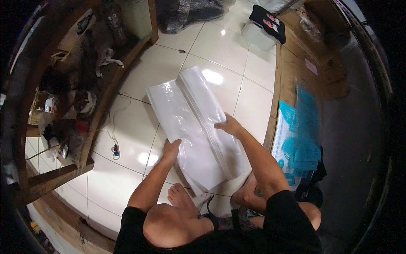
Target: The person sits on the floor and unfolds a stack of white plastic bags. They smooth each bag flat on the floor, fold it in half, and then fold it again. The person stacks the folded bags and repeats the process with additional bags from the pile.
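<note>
A stack of glossy white plastic sheets or bags (188, 122) spans the space between my hands, above the tiled floor. Along its length runs a fold or gap, with several layered edges showing beside it. My left hand (171, 151) grips the left edge, thumb on top and fingers hidden underneath. On the opposite edge, my right hand (229, 126) is closed the same way, its thumb lying over the plastic. The near end of the stack hangs above my bare feet (182, 197).
Blue-and-white plastic packaging (292, 146) lies at my right by a wooden board (272, 97). A wooden shelf (120, 78) with clutter stands left. A loose cord (113, 137) lies on the floor. Farther off are a dark plastic bundle (182, 17) and folded black cloth (268, 23) on a pale box.
</note>
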Demonstrator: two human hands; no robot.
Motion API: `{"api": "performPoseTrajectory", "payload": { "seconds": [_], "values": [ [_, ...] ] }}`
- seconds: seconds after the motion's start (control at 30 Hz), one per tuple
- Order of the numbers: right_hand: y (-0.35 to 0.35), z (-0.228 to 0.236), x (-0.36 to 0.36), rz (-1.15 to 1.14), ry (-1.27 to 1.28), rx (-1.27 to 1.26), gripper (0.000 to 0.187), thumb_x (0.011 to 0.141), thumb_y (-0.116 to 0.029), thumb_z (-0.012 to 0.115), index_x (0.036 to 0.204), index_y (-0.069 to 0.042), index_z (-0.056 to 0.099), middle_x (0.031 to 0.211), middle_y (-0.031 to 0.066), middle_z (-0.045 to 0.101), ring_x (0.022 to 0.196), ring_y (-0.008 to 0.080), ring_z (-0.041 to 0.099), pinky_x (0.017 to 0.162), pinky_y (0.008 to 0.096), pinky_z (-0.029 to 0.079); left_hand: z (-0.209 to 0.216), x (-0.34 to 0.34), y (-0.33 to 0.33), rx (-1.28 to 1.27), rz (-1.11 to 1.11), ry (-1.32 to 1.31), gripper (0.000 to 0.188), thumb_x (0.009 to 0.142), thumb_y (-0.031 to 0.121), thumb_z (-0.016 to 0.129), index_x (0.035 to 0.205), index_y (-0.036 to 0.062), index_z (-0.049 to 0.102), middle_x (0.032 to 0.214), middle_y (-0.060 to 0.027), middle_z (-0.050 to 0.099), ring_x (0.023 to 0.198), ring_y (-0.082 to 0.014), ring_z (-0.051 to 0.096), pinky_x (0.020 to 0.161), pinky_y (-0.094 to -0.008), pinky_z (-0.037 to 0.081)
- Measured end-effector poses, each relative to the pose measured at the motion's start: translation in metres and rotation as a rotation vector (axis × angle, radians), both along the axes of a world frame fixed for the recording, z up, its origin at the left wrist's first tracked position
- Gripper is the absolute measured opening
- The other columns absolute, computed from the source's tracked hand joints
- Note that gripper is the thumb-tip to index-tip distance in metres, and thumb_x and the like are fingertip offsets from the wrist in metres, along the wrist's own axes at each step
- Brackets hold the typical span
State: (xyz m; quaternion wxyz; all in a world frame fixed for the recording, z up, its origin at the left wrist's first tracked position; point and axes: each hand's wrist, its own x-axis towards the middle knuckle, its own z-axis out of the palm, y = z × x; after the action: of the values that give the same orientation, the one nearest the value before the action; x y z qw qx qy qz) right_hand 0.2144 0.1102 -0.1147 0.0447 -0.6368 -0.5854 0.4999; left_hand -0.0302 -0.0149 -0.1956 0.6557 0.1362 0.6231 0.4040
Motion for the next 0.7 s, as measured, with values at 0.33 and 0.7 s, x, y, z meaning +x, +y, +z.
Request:
{"api": "performPoseTrajectory", "payload": {
  "seconds": [0.33, 0.7],
  "values": [
    [-0.051, 0.007, -0.075, 1.307, -0.425, 0.720, 0.017, 0.081, -0.020, 0.053, 0.097, -0.015, 0.059, 0.110, 0.0064, 0.055, 0.117, 0.0237, 0.044, 0.108, 0.0571, 0.017, -0.004, -0.006, 0.001, -0.062, -0.111, 0.198, 0.048, 0.080, 0.020, 0.058, 0.121, -0.0047, 0.049, 0.114, -0.0216, 0.058, 0.107, -0.0311, 0.055, 0.092, -0.0362, 0.041],
    [0.003, 0.002, 0.020, 1.088, -0.807, 0.739, 0.028, 0.083, -0.020, 0.053, 0.109, -0.011, 0.055, 0.120, 0.0061, 0.051, 0.126, 0.0234, 0.034, 0.105, 0.0668, 0.010, 0.011, -0.006, 0.003, -0.068, -0.091, 0.077, 0.046, 0.082, 0.017, 0.056, 0.120, -0.0066, 0.047, 0.108, -0.0165, 0.058, 0.097, -0.0257, 0.057, 0.085, -0.0348, 0.044]
  ]
}}
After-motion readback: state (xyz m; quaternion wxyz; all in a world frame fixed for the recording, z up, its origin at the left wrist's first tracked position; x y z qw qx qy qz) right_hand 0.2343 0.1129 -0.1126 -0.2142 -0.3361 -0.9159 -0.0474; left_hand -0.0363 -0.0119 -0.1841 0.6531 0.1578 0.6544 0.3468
